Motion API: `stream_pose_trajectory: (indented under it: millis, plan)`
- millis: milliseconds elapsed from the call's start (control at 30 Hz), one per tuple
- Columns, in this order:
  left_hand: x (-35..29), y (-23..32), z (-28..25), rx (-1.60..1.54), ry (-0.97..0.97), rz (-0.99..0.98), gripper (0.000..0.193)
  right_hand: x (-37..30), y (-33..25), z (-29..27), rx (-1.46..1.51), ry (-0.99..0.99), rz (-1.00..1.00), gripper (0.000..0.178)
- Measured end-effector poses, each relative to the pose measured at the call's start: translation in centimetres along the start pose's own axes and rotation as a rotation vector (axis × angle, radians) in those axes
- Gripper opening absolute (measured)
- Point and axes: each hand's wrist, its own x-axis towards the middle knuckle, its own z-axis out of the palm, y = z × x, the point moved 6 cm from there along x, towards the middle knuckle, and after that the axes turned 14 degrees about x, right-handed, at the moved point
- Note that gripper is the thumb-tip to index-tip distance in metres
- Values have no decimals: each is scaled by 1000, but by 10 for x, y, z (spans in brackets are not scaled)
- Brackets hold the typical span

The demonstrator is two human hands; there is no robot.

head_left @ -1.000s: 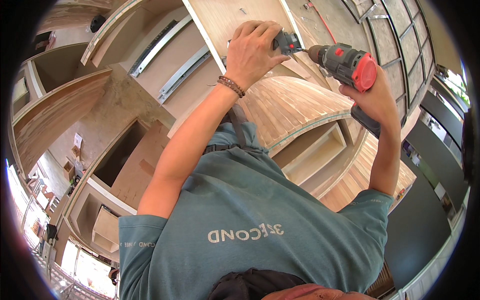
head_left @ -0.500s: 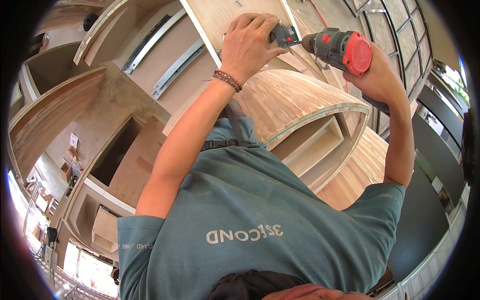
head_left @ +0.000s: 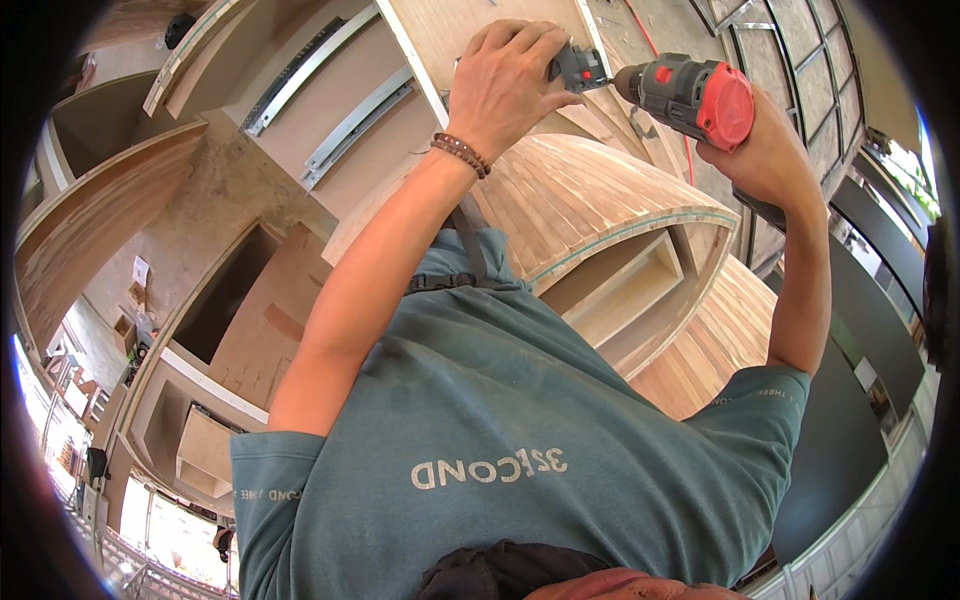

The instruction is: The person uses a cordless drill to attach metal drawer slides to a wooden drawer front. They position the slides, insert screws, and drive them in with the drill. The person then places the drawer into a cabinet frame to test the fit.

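My right hand is wrapped round the handle of a grey-and-red cordless drill. The drill points left, its bit meeting the right end of a small black-and-grey fitting with a red detail. Over that fitting lies my left hand, fingers curled and thumb stretched along its near side; the palm hides most of it. Both lie at the right edge of a light wooden panel or box. I cannot tell whether the bit is driving a screw.
A curved slatted wooden cabinet stands just below my hands. To the left, metal drawer slides lie in an open cabinet. More curved cabinets fill the far left. A red cord runs across the floor near a metal frame.
My hands, the drill and the fitting have shifted slightly to the right in view. The grip of both hands looks the same.
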Motion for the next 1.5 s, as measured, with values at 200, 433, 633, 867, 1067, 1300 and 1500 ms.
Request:
stream_pose_trajectory:
  millis: [200, 433, 633, 867, 1067, 1300, 1500]
  plan:
    - [0, 0, 1, 12, 3, 1, 65, -2, 10, 0, 9, 30, -4, 49]
    - [0, -1, 2, 14, 6, 1, 65, 2, 14, 0, -16, -2, 1, 53]
    - [1, 1, 1, 16, 3, 8, 65, 3, 16, 1, -37, 18, -23, 55]
    - [0, 1, 2, 9, -1, -2, 66, 8, 27, 2, -35, -7, -16, 54]
    - [0, 2, 1, 27, -9, -1, 65, 9, 17, 3, -18, -14, -2, 49]
    - [9, 5, -14, -110, -100, -34, 61, 9, 19, 4, 4, -18, -29, 49]
    - [9, 5, -16, -122, -85, -39, 63, 13, 31, 5, 175, -62, 12, 54]
